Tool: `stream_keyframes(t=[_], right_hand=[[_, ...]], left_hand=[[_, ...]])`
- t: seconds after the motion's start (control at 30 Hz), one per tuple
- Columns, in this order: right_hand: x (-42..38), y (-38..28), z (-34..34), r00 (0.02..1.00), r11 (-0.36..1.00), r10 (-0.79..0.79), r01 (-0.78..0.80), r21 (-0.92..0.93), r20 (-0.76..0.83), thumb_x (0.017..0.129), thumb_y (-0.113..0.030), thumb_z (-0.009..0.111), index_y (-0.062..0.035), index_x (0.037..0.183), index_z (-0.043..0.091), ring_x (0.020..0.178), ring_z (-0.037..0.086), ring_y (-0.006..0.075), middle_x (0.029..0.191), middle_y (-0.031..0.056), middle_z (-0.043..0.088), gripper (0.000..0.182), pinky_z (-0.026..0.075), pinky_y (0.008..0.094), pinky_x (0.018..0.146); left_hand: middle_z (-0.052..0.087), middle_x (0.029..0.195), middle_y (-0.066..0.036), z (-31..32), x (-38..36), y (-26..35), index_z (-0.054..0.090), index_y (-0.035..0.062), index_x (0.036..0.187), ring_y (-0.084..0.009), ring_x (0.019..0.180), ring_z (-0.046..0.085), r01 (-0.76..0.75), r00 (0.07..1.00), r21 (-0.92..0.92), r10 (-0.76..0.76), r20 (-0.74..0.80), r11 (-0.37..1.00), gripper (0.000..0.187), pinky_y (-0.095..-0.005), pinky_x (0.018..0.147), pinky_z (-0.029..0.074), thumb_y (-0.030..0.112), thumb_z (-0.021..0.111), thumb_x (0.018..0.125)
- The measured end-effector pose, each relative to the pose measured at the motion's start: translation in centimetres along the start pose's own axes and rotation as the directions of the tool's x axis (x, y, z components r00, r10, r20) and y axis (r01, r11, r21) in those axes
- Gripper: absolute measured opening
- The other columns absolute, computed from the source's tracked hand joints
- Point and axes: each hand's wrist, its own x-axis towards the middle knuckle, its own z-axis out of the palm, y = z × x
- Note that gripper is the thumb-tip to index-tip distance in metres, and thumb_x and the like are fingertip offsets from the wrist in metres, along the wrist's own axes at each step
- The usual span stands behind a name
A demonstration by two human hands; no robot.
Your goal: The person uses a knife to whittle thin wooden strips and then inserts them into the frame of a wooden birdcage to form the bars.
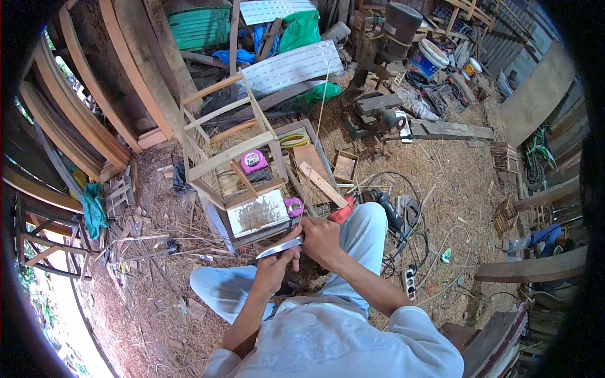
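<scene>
My right hand (320, 239) is closed around the hidden handle of a knife, and its shiny blade (279, 248) points to the left. Beneath the blade, my left hand (275, 269) is curled close against the right, and whatever lies in its fingers is hidden. A thin pale strip seems to rise from between the hands. Just ahead of them stands a wooden frame (232, 155) on a low box with a worn white top (258, 213). One pink tape measure (254, 161) shows inside the frame; another pink tape measure (293, 206) lies near my fingers.
A red power tool (343, 210) and a dark grinder (392, 214) lie by my right knee, cords trailing toward a power strip (409, 285). An open wooden box (345, 167) sits ahead. Planks (135, 66) lean at left. Shavings cover the ground (157, 302).
</scene>
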Motion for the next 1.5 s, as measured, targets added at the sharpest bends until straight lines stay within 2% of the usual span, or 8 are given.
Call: stream_keyframes(t=[0.33,0.5,0.67,0.73,1.1,1.23,1.33,1.5], right_hand=[[2.7,-0.6,0.3,0.998,0.999,0.001,-0.005,-0.053,-0.070,0.069,-0.016,0.065,-0.0094,0.072,0.059,0.058,0.062,0.0254,0.064,0.0078,0.060,0.009,0.048,0.0372,0.048],[6.1,2.6,-1.8,0.956,0.955,0.263,-0.276,-0.103,-0.127,0.062,-0.011,0.067,-0.0079,0.067,0.061,0.063,0.063,0.0307,0.071,0.0131,0.064,0.009,0.047,0.0396,0.052],[2.1,1.2,-0.4,0.990,0.990,0.013,0.008,-0.141,0.142,0.064,-0.018,0.069,-0.0126,0.075,0.064,0.062,0.064,0.0291,0.071,0.0101,0.065,0.014,0.049,0.0403,0.054],[1.7,0.3,-0.3,0.994,0.990,-0.085,0.077,0.120,0.066,0.065,-0.016,0.067,-0.0143,0.073,0.062,0.061,0.064,0.0277,0.071,0.0090,0.064,0.010,0.049,0.0401,0.053],[7.7,4.1,-2.9,0.972,0.979,0.177,-0.191,-0.074,-0.156,0.068,-0.017,0.070,-0.0069,0.070,0.062,0.062,0.062,0.0327,0.060,0.0133,0.060,0.013,0.047,0.0403,0.053],[7.9,4.8,-3.3,0.971,0.896,0.233,-0.233,0.377,0.046,0.087,-0.020,0.061,-0.0032,0.077,0.062,0.047,0.039,0.0105,0.054,0.0003,0.043,0.019,0.035,0.0264,0.045],[6.3,3.8,-4.6,0.838,0.224,0.166,-0.545,0.808,0.519,0.099,-0.028,0.044,-0.0039,0.104,0.057,0.059,0.046,0.0066,0.079,-0.0019,0.053,0.028,0.036,0.0239,0.046],[4.6,1.5,-6.5,0.898,0.365,0.078,-0.430,0.826,0.433,0.100,-0.024,0.041,-0.0054,0.115,0.052,0.052,0.042,0.0056,0.068,-0.0011,0.048,0.026,0.033,0.0197,0.045]], left_hand=[[0.053,0.076,0.000,-1.0,0.0,1.3,0.045,0.0022,0.134,-0.0088,0.059,0.049,-0.004,1.000,-0.071,0.005,0.012,0.997,0.045,-0.0223,0.051,0.043,0.017,0.057,0.092],[0.053,0.074,-0.002,-0.3,-1.8,0.6,0.044,0.0054,0.136,-0.0108,0.057,0.051,0.011,0.989,-0.026,-0.007,0.145,1.000,0.047,-0.0231,0.052,0.046,0.016,0.057,0.092],[0.051,0.076,-0.002,-2.4,-0.1,-0.9,0.042,0.0115,0.138,-0.0088,0.057,0.052,-0.027,0.988,-0.022,0.030,0.152,0.999,0.046,-0.0216,0.051,0.045,0.011,0.053,0.094],[0.051,0.077,-0.002,-2.9,-0.2,-0.7,0.041,0.0117,0.139,-0.0083,0.056,0.050,-0.010,0.984,-0.018,0.013,0.179,1.000,0.046,-0.0217,0.050,0.044,0.012,0.053,0.094],[0.049,0.072,0.000,-3.3,-2.9,2.1,0.042,0.0072,0.137,-0.0065,0.053,0.046,-0.032,0.955,0.106,-0.001,0.296,0.994,0.045,-0.0197,0.050,0.042,0.011,0.053,0.093],[0.051,0.071,0.000,-3.9,-1.9,1.6,0.049,0.0012,0.129,-0.0074,0.054,0.049,-0.083,0.993,0.095,0.074,0.097,0.992,0.038,-0.0210,0.049,0.044,0.013,0.054,0.092],[0.050,0.072,0.000,-4.5,-1.0,1.6,0.051,0.0018,0.119,-0.0055,0.057,0.048,-0.063,0.997,0.114,0.059,0.040,0.991,0.026,-0.0192,0.052,0.041,0.011,0.050,0.095],[0.051,0.070,0.001,-4.9,-1.2,2.2,0.058,0.0039,0.105,-0.0044,0.056,0.046,-0.075,0.992,0.353,0.107,-0.073,0.933,0.017,-0.0197,0.052,0.039,0.016,0.050,0.096]])
